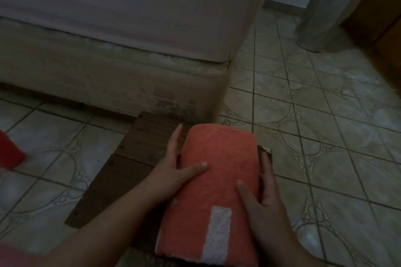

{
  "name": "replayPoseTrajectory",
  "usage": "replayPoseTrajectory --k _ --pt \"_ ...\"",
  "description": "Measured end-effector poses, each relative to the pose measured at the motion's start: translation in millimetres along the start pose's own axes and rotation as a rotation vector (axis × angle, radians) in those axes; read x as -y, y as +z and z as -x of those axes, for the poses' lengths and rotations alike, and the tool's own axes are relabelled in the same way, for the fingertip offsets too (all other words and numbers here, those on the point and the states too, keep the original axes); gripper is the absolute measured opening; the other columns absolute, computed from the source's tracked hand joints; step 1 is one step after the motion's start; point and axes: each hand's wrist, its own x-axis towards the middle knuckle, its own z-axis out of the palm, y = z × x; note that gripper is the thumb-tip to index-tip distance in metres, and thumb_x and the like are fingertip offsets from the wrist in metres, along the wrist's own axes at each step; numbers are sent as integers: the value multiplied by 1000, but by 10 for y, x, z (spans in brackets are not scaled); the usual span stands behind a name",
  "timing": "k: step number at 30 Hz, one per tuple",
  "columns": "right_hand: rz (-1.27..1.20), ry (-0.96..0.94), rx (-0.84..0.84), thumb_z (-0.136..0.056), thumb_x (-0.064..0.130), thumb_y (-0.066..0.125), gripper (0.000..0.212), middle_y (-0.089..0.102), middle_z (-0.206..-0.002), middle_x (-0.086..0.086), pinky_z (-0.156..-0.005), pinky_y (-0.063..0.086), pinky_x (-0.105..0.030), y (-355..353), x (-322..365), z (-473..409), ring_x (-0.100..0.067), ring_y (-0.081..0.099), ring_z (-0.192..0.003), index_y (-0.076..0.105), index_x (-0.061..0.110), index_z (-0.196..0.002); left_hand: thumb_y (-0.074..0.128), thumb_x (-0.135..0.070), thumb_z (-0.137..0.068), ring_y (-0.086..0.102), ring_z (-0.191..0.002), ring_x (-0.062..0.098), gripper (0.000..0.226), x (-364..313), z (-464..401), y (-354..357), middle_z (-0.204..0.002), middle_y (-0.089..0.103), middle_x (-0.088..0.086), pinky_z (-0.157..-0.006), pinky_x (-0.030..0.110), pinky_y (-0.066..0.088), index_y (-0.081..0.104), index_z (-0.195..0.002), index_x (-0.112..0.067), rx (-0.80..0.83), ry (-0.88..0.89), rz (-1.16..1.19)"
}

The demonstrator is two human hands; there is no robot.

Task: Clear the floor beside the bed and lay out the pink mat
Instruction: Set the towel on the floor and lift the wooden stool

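The pink mat (219,165) is folded into a thick bundle with a white stripe near its close end. It is held between both hands above a dark wooden board (138,143) that lies on the tiled floor by the bed's corner. My left hand (173,169) grips the mat's left side, thumb across the top. My right hand (264,199) grips the right side, thumb on top and fingers along the edge. The bed (121,34) rises behind, with its pale mattress above a beige base.
A red object (9,150) stands on the floor at the left edge. Something reddish (13,256) shows at the bottom left corner. A grey curtain (332,13) hangs at the back right beside brown wooden furniture (382,21). Patterned tiles (325,115) stretch to the right.
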Motion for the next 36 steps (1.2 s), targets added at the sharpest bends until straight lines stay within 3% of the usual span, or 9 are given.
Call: replayPoseTrajectory --k 6,10,12,15,19,25,28,32,36 --pt "130 -97 56 -66 63 54 86 22 -146 28 -114 25 -33 35 -46 102 1 26 -137 9 57 -139 82 -47 -61 26 -137 -6 103 35 319 -8 -152 21 -22 -117 36 27 14 -135 -66 85 58 -243" --pt "173 -43 42 -67 63 52 85 35 -145 9 -113 29 -40 50 -92 93 -11 34 -134 8 58 -140 81 -49 -59 32 -133 -6 100 17 340 25 -150 24 -24 -115 34 31 16 -132 -69 92 25 -225" --pt "104 -10 41 -64 63 54 87 34 -141 18 -110 31 -31 52 -87 110 2 37 -128 10 60 -138 83 -51 -55 40 -129 -3 102 -5 328 41 -145 30 -23 -112 35 35 16 -128 -73 107 -27 -167" --pt "-125 81 20 -63 49 64 79 36 -125 38 -89 36 -13 73 -66 131 29 44 -102 18 66 -125 87 -43 -50 49 -124 5 103 -10 304 40 -139 39 -18 -106 40 43 19 -120 -78 79 -94 -24" --pt "-318 176 -68 -77 13 69 84 55 -102 26 -71 42 -18 111 -151 135 21 60 -76 21 55 -132 87 -27 -53 62 -113 13 105 57 284 10 -137 46 -7 -90 34 54 21 -121 -72 102 -143 168" --pt "-257 113 -109 -81 18 67 77 54 -110 30 -76 38 -14 151 -88 197 25 55 -83 23 72 -112 84 -28 -58 57 -114 -2 92 127 340 37 -133 45 -24 -89 24 52 35 -125 -67 27 -33 159" --pt "-255 108 -148 -80 20 69 71 56 -106 27 -73 37 -12 189 -35 221 25 55 -79 28 71 -109 83 -29 -59 60 -108 -3 81 153 364 55 -131 50 -20 -83 22 55 45 -123 -60 -35 5 179" --pt "-258 81 -96 -81 14 68 68 45 -132 15 -94 34 -22 238 37 273 8 49 -105 33 56 -121 84 -27 -59 63 -108 7 80 135 352 5 -128 52 -16 -85 30 56 46 -121 -57 -47 -48 262" --pt "-250 40 -31 -82 9 65 68 38 -140 14 -88 32 -14 376 168 340 8 47 -108 33 56 -121 84 -24 -59 62 -107 0 92 71 423 -162 -128 52 -18 -81 22 54 37 -134 -47 -69 -19 250"
